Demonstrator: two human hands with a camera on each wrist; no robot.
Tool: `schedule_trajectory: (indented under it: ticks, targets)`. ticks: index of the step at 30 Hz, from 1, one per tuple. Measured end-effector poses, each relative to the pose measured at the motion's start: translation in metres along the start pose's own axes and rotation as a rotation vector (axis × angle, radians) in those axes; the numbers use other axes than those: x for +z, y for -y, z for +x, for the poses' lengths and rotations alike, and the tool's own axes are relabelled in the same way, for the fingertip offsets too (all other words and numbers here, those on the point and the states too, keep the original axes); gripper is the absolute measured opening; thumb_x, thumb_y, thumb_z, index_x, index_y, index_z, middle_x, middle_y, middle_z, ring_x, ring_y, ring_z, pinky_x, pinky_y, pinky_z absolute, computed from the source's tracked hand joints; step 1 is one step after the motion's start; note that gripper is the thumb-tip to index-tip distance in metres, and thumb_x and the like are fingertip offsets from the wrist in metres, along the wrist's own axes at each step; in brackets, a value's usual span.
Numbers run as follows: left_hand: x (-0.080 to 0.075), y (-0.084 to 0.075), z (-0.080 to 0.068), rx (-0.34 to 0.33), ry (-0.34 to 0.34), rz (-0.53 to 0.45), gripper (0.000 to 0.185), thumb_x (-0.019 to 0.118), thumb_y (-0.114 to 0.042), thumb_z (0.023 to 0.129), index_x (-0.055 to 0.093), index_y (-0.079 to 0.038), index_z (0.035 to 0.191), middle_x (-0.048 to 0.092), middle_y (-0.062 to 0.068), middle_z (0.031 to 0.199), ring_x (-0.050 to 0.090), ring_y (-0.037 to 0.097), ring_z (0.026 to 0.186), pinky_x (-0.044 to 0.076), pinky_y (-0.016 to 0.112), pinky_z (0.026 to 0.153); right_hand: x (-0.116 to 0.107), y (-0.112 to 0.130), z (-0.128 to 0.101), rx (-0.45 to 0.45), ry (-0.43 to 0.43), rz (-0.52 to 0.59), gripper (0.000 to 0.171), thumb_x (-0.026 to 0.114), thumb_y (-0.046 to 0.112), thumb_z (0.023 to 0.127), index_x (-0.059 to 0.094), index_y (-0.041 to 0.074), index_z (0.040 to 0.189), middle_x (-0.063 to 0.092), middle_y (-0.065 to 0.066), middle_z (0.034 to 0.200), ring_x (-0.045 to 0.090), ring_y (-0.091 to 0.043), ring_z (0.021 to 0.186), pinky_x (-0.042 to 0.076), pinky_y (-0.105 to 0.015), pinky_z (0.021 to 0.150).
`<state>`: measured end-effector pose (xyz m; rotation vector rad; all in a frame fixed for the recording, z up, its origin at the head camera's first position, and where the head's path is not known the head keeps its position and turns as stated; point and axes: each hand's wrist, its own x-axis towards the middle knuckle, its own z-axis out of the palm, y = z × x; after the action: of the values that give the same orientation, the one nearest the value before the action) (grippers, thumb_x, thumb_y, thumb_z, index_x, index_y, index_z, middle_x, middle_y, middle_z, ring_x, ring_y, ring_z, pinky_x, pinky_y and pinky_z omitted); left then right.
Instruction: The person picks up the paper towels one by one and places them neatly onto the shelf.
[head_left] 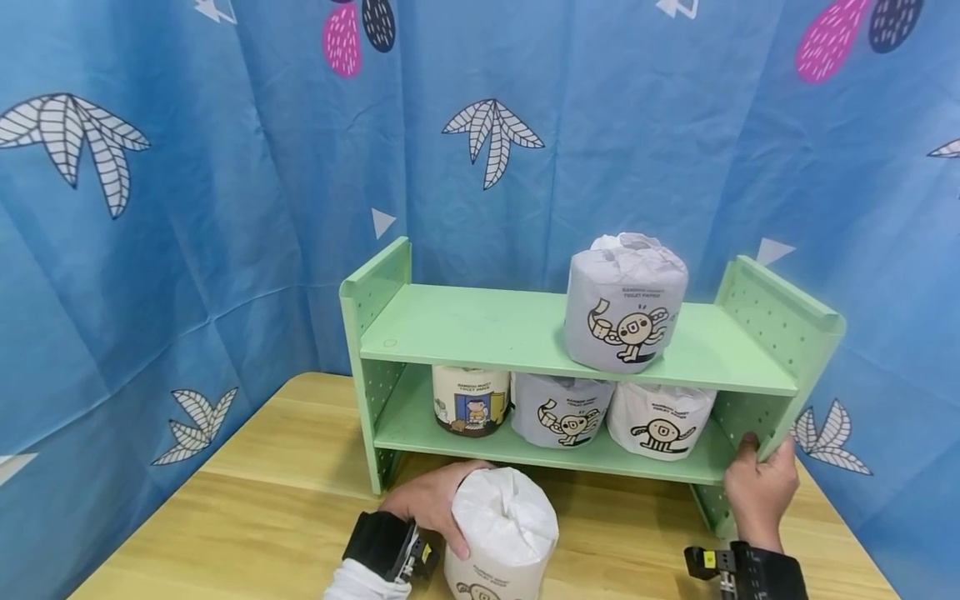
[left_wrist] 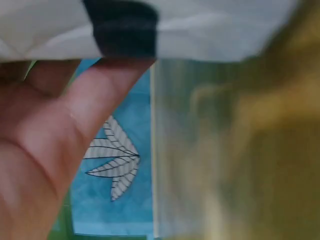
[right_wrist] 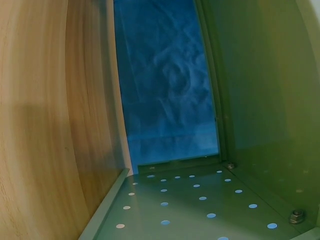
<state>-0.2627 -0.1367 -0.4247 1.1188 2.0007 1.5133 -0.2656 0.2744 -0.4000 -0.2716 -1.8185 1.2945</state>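
My left hand grips a paper-wrapped toilet paper roll in front of the shelf, its thumb along the near left side. In the left wrist view, the fingers press against the white wrapper. At the right, my right hand holds the front edge of the green two-tier shelf's side panel; that hand is out of the right wrist view. A lilac-wrapped roll stands on the top tier. Below it sit a cream roll, another lilac roll and a white roll.
The shelf's top board spreads left of the upper roll. Its perforated left side panel rises above that board. The shelf stands on a wooden table, with a blue patterned curtain behind and at the sides.
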Motion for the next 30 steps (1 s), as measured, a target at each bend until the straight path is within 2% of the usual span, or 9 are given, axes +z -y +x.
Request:
schedule_trajectory:
  ticks: [3,6,12,16,19,23,30]
  targets:
    - [0.000,-0.004,-0.002,-0.027,-0.003,0.035,0.095,0.087,0.012,0.050,0.047,-0.007,0.135,0.062,0.000,0.122,0.057,0.016,0.113,0.039,0.029,0.103,0.001,0.000,0.000,-0.003,-0.002,0.006,0.042,0.039,0.017,0.102,0.044,0.004,0.142,0.050,-0.030,0.133,0.045,-0.049,0.123,0.035,-0.064,0.100]
    - [0.000,-0.007,-0.002,-0.020,0.001,0.055,0.095,0.088,0.011,0.050,0.048,-0.008,0.134,0.062,0.000,0.121,0.057,0.016,0.112,0.040,0.030,0.102,0.001,-0.001,0.000,-0.012,-0.005,0.012,0.042,0.039,0.016,0.102,0.044,0.004,0.142,0.050,-0.030,0.133,0.044,-0.049,0.124,0.035,-0.064,0.100]
    - [-0.001,-0.013,-0.003,0.034,-0.013,0.038,0.095,0.087,0.014,0.049,0.047,-0.004,0.134,0.061,0.003,0.121,0.057,0.018,0.112,0.040,0.031,0.103,0.001,-0.001,0.000,-0.024,-0.004,0.009,0.043,0.038,0.017,0.102,0.043,0.005,0.142,0.049,-0.031,0.133,0.044,-0.049,0.124,0.035,-0.065,0.099]
    - [-0.003,-0.017,-0.004,0.097,-0.018,0.015,0.094,0.086,0.016,0.050,0.046,-0.001,0.133,0.061,0.006,0.123,0.057,0.020,0.114,0.041,0.034,0.103,0.001,-0.002,-0.001,-0.020,0.001,0.009,0.043,0.037,0.017,0.102,0.043,0.006,0.143,0.049,-0.029,0.135,0.044,-0.048,0.125,0.035,-0.065,0.099]
    - [-0.003,-0.019,-0.004,0.134,-0.034,0.041,0.093,0.087,0.013,0.050,0.047,-0.001,0.132,0.062,0.007,0.123,0.058,0.021,0.114,0.041,0.035,0.103,0.001,-0.002,-0.001,-0.016,0.003,0.011,0.043,0.037,0.017,0.102,0.042,0.006,0.144,0.049,-0.029,0.136,0.044,-0.048,0.125,0.036,-0.065,0.099]
    - [-0.004,-0.020,-0.004,0.142,-0.065,0.068,0.092,0.088,0.010,0.050,0.047,-0.001,0.132,0.062,0.005,0.122,0.058,0.021,0.113,0.042,0.035,0.103,0.001,-0.002,-0.001,-0.013,0.005,0.012,0.044,0.037,0.017,0.102,0.042,0.007,0.145,0.048,-0.029,0.136,0.043,-0.047,0.126,0.036,-0.065,0.099]
    - [-0.004,-0.024,-0.004,0.169,-0.117,0.053,0.090,0.086,0.010,0.052,0.048,-0.002,0.132,0.062,0.006,0.122,0.058,0.023,0.113,0.043,0.036,0.102,0.000,-0.001,-0.002,-0.016,0.002,0.013,0.044,0.037,0.018,0.102,0.042,0.007,0.144,0.049,-0.029,0.136,0.044,-0.048,0.125,0.036,-0.065,0.099]
